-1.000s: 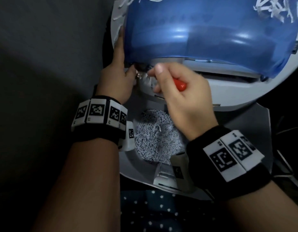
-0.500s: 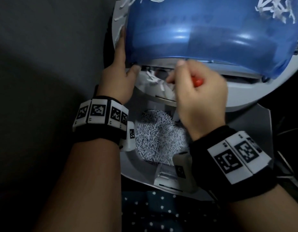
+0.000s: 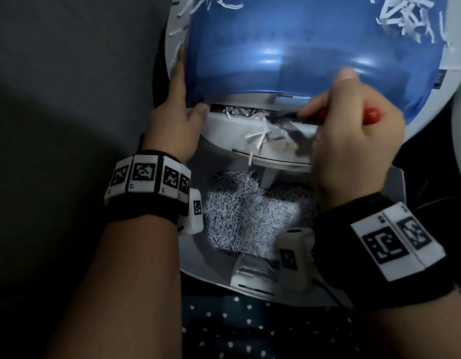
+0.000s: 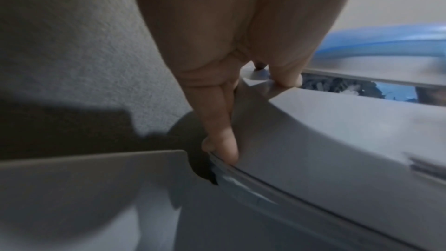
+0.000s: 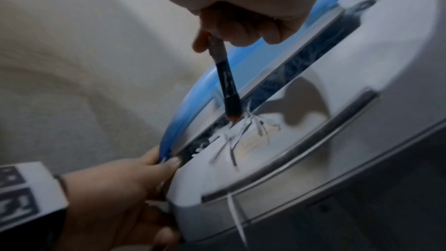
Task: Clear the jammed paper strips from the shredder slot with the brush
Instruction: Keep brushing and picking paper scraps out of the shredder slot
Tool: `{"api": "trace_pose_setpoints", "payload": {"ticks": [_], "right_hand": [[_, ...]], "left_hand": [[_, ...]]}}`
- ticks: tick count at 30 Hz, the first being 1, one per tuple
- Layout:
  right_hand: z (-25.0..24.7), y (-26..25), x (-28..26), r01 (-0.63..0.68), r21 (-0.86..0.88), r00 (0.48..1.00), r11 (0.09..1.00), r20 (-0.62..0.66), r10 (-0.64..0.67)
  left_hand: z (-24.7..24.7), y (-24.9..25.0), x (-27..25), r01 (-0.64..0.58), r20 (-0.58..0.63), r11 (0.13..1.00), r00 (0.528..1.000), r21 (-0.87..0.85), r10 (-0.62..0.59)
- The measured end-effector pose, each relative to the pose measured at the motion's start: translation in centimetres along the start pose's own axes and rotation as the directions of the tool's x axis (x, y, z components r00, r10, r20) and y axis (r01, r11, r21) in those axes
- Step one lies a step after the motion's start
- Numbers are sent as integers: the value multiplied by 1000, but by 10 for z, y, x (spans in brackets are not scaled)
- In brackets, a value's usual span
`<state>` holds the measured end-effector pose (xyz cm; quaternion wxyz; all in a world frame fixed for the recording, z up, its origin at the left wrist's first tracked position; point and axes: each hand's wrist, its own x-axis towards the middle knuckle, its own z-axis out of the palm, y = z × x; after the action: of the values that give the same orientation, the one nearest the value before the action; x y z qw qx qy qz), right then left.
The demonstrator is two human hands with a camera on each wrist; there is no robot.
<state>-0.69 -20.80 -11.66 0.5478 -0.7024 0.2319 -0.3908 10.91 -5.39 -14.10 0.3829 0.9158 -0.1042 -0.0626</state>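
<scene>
The right hand [image 3: 353,146] now grips the brush [image 3: 370,116] farther along the slot [image 5: 298,60], well apart from the left hand [image 3: 172,128] that it was just beside. The brush's red end now juts out behind the grip. Ahead of the grip, more paper strips [image 3: 259,137] spill from the slot, and one dangles lower.

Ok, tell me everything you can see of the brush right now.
The brush is slim: a red handle end, a dark shaft, an orange-looking tip. The right hand grips it by the handle, tilted, tip at the shredder slot among white paper strips. Bristles are too blurred to tell.
</scene>
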Motion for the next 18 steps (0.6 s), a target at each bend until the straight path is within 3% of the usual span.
{"api": "trace_pose_setpoints", "payload": {"ticks": [2, 5, 8, 11, 14, 16, 18], "right_hand": [[-9, 4, 6, 5, -51, 997, 999, -75, -9], [-9, 18, 6, 0, -207, 999, 978, -48, -11], [5, 27, -10, 19, -325, 989, 946, 147, 30], [16, 22, -25, -54, -176, 929, 983, 351, 114], [13, 13, -16, -138, 18, 970, 990, 206, 132], [12, 15, -10, -113, 10, 991, 994, 68, 112], [17, 20, -16, -90, -66, 988, 994, 118, 98]], "left_hand": [[0, 0, 0, 2, 0, 1000, 1000, -8, -2], [0, 0, 0, 5, 2, 1000, 1000, -8, -5], [1, 0, 0, 3, -3, 1000, 1000, -5, -3], [1, 0, 0, 3, -5, 1000, 1000, -6, -3], [0, 0, 0, 1, -6, 1000, 1000, 9, -1], [0, 0, 0, -5, -3, 1000, 1000, 14, 5], [-1, 0, 0, -4, -1, 1000, 1000, 7, 4]]}}
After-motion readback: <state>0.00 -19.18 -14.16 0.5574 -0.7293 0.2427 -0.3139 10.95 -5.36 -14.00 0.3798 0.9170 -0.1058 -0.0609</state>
